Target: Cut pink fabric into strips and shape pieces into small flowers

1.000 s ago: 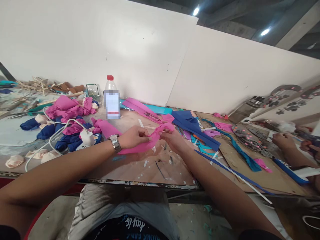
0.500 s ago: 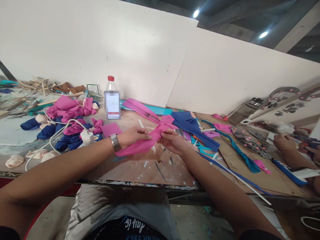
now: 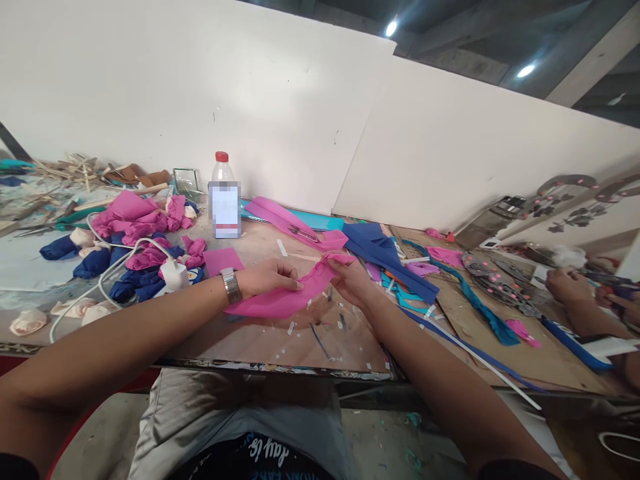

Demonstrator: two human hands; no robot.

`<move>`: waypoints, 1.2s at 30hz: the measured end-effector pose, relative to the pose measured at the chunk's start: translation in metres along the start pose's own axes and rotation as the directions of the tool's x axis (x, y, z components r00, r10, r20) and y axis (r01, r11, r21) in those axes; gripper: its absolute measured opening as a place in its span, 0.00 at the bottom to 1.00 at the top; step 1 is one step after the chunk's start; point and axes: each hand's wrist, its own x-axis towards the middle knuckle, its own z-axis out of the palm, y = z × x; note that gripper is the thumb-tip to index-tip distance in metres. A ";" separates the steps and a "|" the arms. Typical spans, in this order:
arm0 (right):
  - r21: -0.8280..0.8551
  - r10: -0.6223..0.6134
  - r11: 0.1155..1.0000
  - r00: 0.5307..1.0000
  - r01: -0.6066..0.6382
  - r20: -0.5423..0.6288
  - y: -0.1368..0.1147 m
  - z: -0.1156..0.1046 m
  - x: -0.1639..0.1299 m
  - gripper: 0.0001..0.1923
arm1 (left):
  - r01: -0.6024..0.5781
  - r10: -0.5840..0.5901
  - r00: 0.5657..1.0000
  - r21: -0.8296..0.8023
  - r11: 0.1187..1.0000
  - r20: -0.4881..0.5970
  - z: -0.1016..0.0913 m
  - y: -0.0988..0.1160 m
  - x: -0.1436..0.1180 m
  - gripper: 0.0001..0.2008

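The pink strip (image 3: 295, 293) has dropped lower than it was a moment ago: half a second back it was lifted and pulled fairly taut between the two hands, and now its near end lies spread on the desk (image 3: 280, 340) while the far end is bunched into small folds. The left hand (image 3: 267, 277), with a metal watch on the wrist, has its fingers closed on the strip about halfway along, pinning it close to the desk. The right hand (image 3: 353, 279) has slid up to the crumpled far end and is pinched shut on it. To me that looks like the gathering has moved along the strip, with more of it pleated than before.

The strip sits near the middle of the desk, a little in from the near edge. The top is worn brown board, speckled with paper snippets and bits of tape. Toward the left edge lies a heap of pink and blue pieces (image 3: 133, 243) with a white cable (image 3: 113, 267) looping through it. A bottle (image 3: 223, 197) with a red cap stands toward the back, and blue sheets (image 3: 383, 253) lie beyond the right hand. White boards line the wall behind. At the right end another person's hand (image 3: 567, 283) is busy with something small.
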 end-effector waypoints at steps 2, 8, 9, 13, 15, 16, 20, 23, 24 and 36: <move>-0.020 -0.015 1.000 1.000 0.015 0.001 0.000 0.000 0.000 0.17 | -0.012 0.012 1.000 -0.003 1.000 0.019 -0.001 -0.002 0.001 0.17; -0.053 -0.015 0.998 0.997 0.019 0.082 -0.006 0.003 -0.004 0.19 | -0.019 0.018 0.999 0.032 0.999 0.051 -0.004 -0.013 0.006 0.16; -0.055 -0.018 0.998 0.997 0.023 0.076 -0.006 0.003 -0.004 0.18 | -0.027 0.025 0.998 0.038 0.999 0.059 -0.004 -0.015 0.007 0.16; -0.090 -0.026 0.995 0.999 0.030 0.042 -0.003 0.000 -0.001 0.17 | -0.054 0.049 0.995 0.051 0.997 0.091 -0.005 -0.020 0.009 0.18; -0.106 -0.033 0.994 0.999 0.036 0.024 0.001 -0.003 0.001 0.18 | -0.054 0.047 0.994 0.070 0.996 0.097 -0.006 -0.021 0.009 0.19; -0.110 -0.037 0.993 0.999 0.038 0.012 0.002 -0.005 0.003 0.18 | -0.054 0.046 0.994 0.084 0.995 0.097 -0.006 -0.020 0.008 0.20; -0.151 -0.023 0.988 1.000 0.022 -0.003 0.006 -0.010 0.005 0.19 | -0.088 0.072 0.992 0.153 0.984 0.107 -0.007 -0.018 0.007 0.20; -0.162 -0.034 0.986 0.999 0.034 -0.002 0.006 -0.011 0.005 0.20 | -0.118 0.099 0.988 0.172 0.978 0.115 -0.007 -0.017 0.007 0.20; -0.154 -0.038 0.987 0.999 0.036 -0.007 0.005 -0.010 0.005 0.21 | -0.119 0.100 0.988 0.170 0.978 0.118 -0.007 -0.017 0.008 0.20; 0.029 0.078 0.997 0.996 -0.077 -0.047 0.000 -0.008 0.007 0.27 | -0.145 0.129 0.985 0.150 0.978 0.113 -0.006 -0.014 0.005 0.19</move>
